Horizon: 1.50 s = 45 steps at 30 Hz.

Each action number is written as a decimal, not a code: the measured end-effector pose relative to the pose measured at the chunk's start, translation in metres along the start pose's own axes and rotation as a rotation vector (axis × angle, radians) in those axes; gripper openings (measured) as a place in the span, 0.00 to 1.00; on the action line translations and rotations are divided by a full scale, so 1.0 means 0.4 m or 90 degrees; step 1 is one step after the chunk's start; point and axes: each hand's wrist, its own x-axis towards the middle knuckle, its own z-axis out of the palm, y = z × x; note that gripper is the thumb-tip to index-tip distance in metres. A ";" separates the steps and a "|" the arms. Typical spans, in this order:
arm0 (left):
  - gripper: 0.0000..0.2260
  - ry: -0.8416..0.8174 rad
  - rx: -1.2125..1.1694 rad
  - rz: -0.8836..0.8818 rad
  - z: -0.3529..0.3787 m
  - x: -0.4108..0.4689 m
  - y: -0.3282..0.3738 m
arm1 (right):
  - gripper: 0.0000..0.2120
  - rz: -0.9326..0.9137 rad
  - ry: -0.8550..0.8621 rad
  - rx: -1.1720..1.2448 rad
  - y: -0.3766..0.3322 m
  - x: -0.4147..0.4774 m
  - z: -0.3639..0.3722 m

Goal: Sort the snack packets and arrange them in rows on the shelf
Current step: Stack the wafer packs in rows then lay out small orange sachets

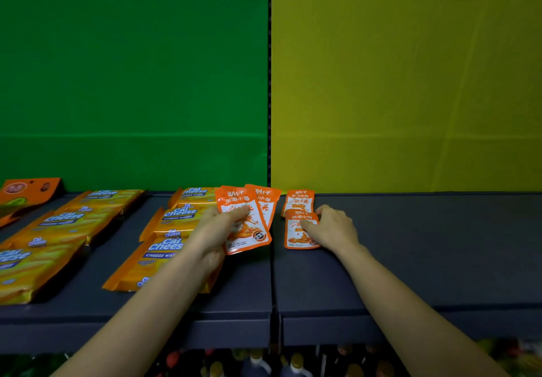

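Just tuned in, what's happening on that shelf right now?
A person is stocking small orange fish-snack packets. The left hand holds two of them fanned out above the dark shelf, while the right hand presses a packet flat in front of another one already laid by the yellow backboard. To the left, Cal Cheese wafer packs already lie in rows before the green backboard.

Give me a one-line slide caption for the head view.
Left hand holds two orange fish-snack packets while right hand lays another on the dark shelf.
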 end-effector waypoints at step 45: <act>0.02 -0.058 0.043 -0.007 -0.013 -0.058 -0.009 | 0.19 -0.070 0.010 0.161 0.055 -0.171 -0.031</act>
